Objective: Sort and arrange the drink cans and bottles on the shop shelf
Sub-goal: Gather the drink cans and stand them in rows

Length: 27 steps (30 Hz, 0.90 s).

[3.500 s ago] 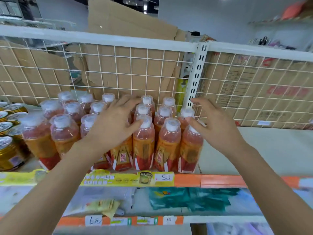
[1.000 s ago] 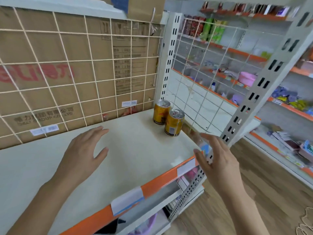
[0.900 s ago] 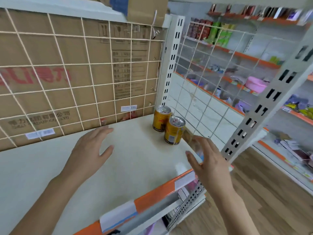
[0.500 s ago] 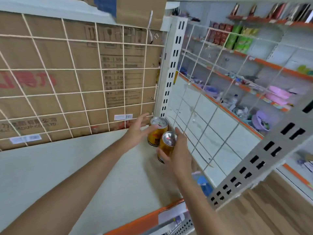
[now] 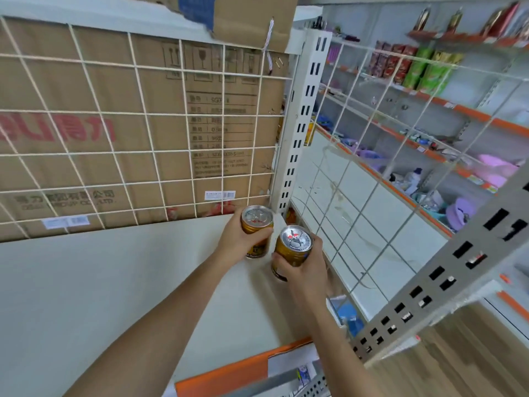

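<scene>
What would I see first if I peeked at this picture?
Two shiny gold cans near the back right corner of the pale shelf catch the eye first. The left hand grips the far can, and the right hand grips the near can. A big sheet of brown cardboard stands behind them.

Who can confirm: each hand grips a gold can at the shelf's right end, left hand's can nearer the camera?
One point is wrong. The head view shows the right hand gripping the nearer can; the left hand grips the farther can, beside the back grid. Both are gold, at the right end of the shelf.
</scene>
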{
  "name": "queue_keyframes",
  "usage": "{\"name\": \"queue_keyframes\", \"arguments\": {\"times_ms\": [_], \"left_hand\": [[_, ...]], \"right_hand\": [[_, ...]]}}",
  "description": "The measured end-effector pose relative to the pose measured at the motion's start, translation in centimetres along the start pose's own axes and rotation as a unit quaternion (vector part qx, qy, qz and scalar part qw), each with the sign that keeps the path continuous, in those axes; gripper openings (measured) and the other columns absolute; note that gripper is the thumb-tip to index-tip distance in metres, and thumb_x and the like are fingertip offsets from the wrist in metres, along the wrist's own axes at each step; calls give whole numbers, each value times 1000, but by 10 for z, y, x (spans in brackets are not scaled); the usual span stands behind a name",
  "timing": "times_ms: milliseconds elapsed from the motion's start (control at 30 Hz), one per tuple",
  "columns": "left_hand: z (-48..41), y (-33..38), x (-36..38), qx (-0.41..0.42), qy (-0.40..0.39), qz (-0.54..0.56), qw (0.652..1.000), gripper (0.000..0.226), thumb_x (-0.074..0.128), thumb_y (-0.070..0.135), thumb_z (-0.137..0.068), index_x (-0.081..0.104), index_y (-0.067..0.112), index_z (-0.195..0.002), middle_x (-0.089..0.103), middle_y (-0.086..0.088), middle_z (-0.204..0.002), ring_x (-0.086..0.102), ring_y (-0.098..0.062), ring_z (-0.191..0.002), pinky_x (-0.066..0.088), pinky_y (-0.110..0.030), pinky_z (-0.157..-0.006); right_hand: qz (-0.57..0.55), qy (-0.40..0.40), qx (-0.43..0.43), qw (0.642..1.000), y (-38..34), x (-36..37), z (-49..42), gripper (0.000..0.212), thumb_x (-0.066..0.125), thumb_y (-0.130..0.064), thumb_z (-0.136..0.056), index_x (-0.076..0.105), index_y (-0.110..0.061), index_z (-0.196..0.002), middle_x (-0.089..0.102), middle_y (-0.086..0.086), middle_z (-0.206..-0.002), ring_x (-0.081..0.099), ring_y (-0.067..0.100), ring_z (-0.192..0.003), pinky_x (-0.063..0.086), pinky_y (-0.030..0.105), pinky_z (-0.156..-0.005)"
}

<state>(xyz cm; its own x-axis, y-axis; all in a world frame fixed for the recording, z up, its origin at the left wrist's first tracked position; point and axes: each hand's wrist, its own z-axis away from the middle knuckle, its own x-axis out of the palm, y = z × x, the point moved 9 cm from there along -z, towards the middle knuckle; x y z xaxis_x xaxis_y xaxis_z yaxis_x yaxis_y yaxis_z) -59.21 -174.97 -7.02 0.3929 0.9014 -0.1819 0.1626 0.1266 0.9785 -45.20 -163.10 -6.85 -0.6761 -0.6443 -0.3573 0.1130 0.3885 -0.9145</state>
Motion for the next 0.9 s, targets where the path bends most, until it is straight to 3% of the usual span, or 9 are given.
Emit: {"name": "queue_keyframes", "arguments": {"times_ms": [133,267,333,433,533,667,767,900], "left_hand": [[45,-4,-60,14,43,-5,999,47,79,13,-71,49,35,-100,61,13,-96,58,-7,-91,42,-13,-73],[107,-10,-147,3,157,3,988,50,83,28,-62,53,28,-102,63,9,-96,60,-8,-91,45,-25,-76],[147,-5,-192,9,226,-4,974,49,78,34,-59,52,30,-101,63,12,-95,59,-4,-90,46,-26,-79],[215,13,-259,40,300,-18,953,48,79,28,-63,52,28,-103,61,15,-93,57,9,-81,45,-16,-76],[293,31,-325,50,363,-49,929,54,75,39,-55,53,29,-104,61,16,-93,56,12,-79,43,-6,-71],[404,36,-394,37,448,-93,888,53,67,53,-50,53,37,-98,62,14,-93,57,9,-79,43,-10,-71],[486,29,-430,11,504,-105,857,52,68,56,-49,52,39,-96,63,14,-94,58,7,-83,45,-12,-73],[579,22,-453,-12,582,-108,806,47,77,43,-54,53,39,-95,62,17,-94,57,12,-80,43,-4,-68]], "right_hand": [[-27,-5,0,1000,-6,-1,17,57,81,-18,-67,44,-38,-105,58,-21,-94,57,-11,-84,48,24,-77],[-57,-24,-20,998,-28,10,46,66,82,-30,-61,48,-25,-117,61,-17,-99,60,1,-90,51,30,-80],[-81,-38,-35,995,-46,22,64,70,81,-32,-57,48,-23,-118,60,-15,-101,60,1,-90,49,23,-77],[-107,-61,-65,990,-85,45,95,71,75,-31,-53,49,-19,-118,58,-15,-98,57,-6,-82,42,9,-71],[-127,-117,-94,981,-123,81,134,70,76,-34,-51,48,-24,-114,56,-18,-98,56,-9,-82,41,6,-69],[-151,-217,-114,958,-157,137,198,70,81,-27,-54,49,-24,-116,57,-15,-101,56,-12,-83,42,1,-67],[-133,-286,-136,939,-176,179,248,70,88,-14,-60,49,-20,-118,57,-9,-103,55,0,-88,39,2,-70],[-134,-388,-167,897,-200,230,310,65,86,-6,-60,50,-27,-110,57,-19,-99,55,-16,-82,41,2,-68]]}}
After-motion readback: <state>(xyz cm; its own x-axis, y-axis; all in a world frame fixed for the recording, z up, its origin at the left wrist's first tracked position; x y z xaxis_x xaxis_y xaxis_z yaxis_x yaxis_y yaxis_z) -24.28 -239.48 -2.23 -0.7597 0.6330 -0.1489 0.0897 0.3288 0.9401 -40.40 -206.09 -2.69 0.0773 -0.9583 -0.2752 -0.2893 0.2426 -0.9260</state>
